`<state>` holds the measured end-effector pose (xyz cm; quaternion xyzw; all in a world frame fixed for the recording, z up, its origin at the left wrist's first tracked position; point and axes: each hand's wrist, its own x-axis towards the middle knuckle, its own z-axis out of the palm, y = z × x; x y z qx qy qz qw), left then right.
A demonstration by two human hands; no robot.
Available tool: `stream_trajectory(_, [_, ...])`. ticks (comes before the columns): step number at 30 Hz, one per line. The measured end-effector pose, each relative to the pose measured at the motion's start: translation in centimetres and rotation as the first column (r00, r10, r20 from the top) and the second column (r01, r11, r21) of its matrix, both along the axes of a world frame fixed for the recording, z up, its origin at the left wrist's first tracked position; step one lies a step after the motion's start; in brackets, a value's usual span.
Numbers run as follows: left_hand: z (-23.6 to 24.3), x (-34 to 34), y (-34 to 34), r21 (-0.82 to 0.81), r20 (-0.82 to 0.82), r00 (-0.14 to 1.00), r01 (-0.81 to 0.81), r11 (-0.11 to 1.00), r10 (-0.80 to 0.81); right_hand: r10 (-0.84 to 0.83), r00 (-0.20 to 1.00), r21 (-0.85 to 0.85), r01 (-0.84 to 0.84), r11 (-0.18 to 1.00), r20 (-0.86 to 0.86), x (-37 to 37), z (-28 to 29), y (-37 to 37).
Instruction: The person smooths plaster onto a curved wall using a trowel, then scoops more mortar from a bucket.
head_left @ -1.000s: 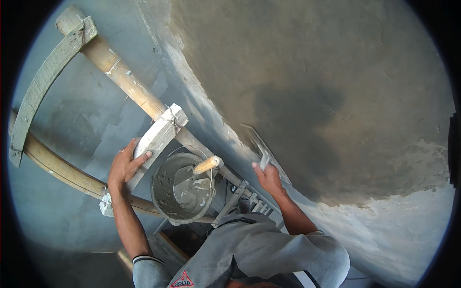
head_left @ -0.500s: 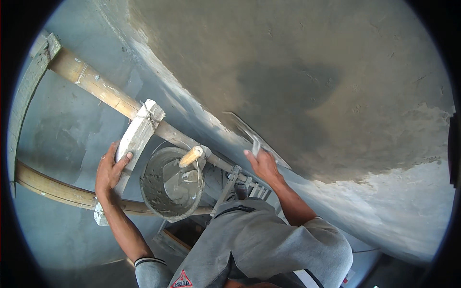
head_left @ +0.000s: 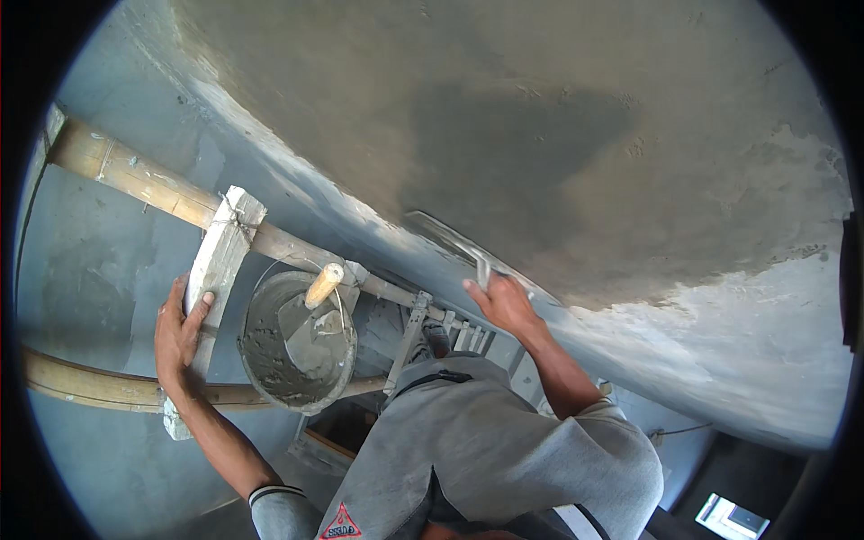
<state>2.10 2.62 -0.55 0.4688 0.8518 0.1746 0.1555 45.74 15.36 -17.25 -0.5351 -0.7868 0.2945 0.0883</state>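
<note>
Right hand (head_left: 506,304): fingers closed round handle of flat grey steel plastering trowel (head_left: 454,241), firm hold. Trowel blade runs from grip toward 10 o'clock, long axis 10–4, face lying against wet grey plastered wall (head_left: 540,117).

Left hand (head_left: 178,331): open palm resting on pale mortar-crusted wooden plank (head_left: 214,270), fingers spread, nothing clasped.

Round mortar-filled metal bucket (head_left: 295,346): at 8 o'clock from right-hand grip, between hands, nearer left. Wooden-handled scoop (head_left: 322,286) stands inside.
</note>
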Motion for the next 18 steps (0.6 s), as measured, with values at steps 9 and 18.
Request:
stream_trajectory(9, [-0.1,-0.1,-0.2,-0.020,-0.081,0.996,-0.037,0.999,0.035,0.040,0.970,-0.098,-0.016,0.995,0.241,6.3,-11.0,-0.9])
stream_trajectory(18, [1.0,-0.8,-1.2,0.029,0.029,0.999,0.016,0.999,-0.016,0.073,0.997,-0.037,-0.073,0.997,-0.002,-4.9,-6.5,2.0])
